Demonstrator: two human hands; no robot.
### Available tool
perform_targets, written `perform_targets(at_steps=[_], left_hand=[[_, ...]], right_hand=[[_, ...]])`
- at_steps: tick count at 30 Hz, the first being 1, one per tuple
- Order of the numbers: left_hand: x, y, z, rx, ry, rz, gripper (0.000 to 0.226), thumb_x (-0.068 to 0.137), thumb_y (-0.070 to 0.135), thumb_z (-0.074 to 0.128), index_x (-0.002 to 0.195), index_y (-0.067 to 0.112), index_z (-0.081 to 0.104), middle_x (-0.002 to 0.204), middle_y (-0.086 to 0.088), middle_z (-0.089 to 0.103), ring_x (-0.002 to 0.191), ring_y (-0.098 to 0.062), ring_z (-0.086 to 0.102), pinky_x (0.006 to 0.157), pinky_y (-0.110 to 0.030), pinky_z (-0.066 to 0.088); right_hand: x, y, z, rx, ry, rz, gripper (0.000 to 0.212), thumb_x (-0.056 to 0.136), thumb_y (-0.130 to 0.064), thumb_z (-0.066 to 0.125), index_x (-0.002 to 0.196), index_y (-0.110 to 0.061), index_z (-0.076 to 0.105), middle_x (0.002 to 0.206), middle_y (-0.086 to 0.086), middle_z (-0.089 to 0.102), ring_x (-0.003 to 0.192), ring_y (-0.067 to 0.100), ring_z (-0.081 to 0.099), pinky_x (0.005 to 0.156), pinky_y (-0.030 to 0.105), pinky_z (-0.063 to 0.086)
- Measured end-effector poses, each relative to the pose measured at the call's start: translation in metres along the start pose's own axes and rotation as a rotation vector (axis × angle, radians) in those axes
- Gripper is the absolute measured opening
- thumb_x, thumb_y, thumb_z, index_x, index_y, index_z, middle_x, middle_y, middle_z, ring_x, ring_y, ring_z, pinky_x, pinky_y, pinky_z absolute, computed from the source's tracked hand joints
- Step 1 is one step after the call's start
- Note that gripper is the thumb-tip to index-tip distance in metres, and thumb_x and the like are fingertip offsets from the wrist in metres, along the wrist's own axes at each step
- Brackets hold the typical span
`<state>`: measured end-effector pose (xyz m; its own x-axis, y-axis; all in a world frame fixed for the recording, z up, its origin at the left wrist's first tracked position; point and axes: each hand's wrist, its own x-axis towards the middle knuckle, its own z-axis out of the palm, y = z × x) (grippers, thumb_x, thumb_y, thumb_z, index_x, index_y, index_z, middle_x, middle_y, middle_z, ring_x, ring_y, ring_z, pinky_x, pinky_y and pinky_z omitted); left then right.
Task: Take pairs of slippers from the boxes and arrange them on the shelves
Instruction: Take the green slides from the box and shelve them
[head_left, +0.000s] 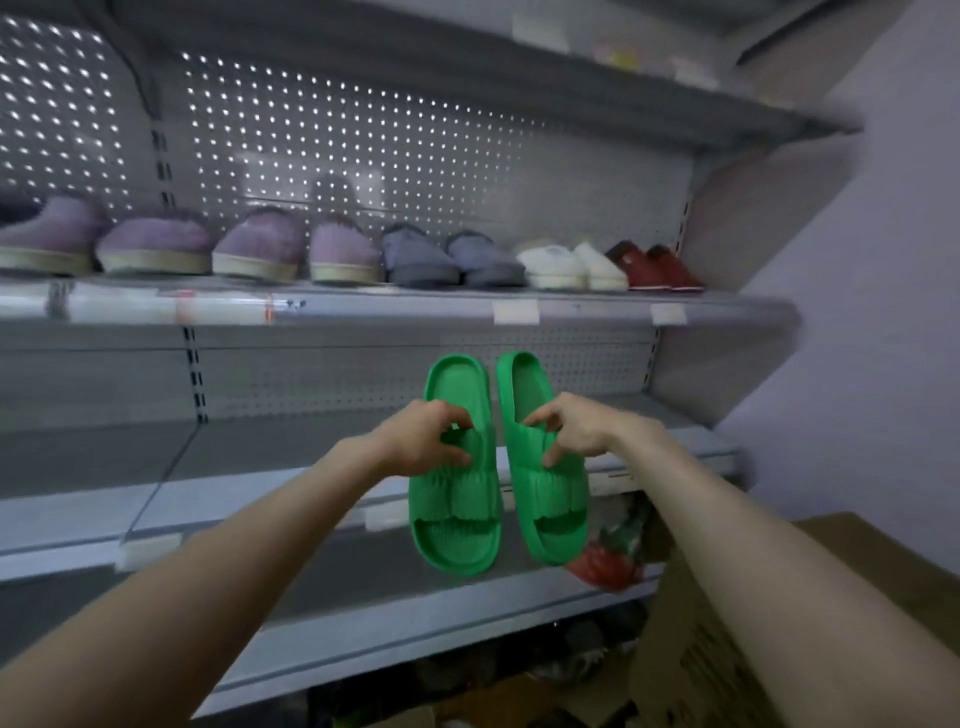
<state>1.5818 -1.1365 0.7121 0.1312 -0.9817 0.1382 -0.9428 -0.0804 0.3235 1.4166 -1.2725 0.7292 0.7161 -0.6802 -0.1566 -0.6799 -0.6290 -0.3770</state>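
Note:
I hold a pair of bright green slide slippers in the air in front of the grey metal shelving. My left hand (423, 439) grips the strap of the left green slipper (457, 488). My right hand (576, 428) pinches the strap of the right green slipper (545, 478). Both slippers hang toe down, heels up, side by side, level with the middle shelf (291, 441). A cardboard box (691, 644) stands at the lower right, partly behind my right forearm.
The upper shelf (395, 306) carries a row of purple fluffy slippers (156, 244), grey slippers (452, 260), white slippers (571, 265) and red slippers (660, 267). A red and green item (613, 556) lies on the lower shelf at right. A wall closes the right side.

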Motion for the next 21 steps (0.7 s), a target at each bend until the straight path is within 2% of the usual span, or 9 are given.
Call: perform_targets(at_steps=[8,21], left_hand=[[0.069,0.022,0.014,-0.053,-0.004,0.013,0.046,0.088,0.022,0.062,0.131,0.012,0.050,0.129,-0.006,0.056,0.113,-0.020,0.055,0.097,-0.029,0.043],[0.284,0.030,0.086,-0.113,-0.086,-0.031,0.048,0.088,0.024,0.062,0.133,0.013,0.049,0.131,-0.008,0.055,0.116,-0.023,0.053,0.097,-0.031,0.042]], right_hand=[[0.040,0.052,-0.043,0.018,0.031,0.022,0.067,0.076,-0.009,0.076,0.136,-0.020,0.050,0.144,0.009,0.045,0.131,0.029,0.042,0.110,0.045,0.034],[0.192,0.198,-0.102,-0.080,-0.057,0.087,0.065,0.077,-0.015,0.077,0.136,-0.020,0.051,0.145,0.008,0.043,0.132,0.026,0.041,0.110,0.035,0.034]])
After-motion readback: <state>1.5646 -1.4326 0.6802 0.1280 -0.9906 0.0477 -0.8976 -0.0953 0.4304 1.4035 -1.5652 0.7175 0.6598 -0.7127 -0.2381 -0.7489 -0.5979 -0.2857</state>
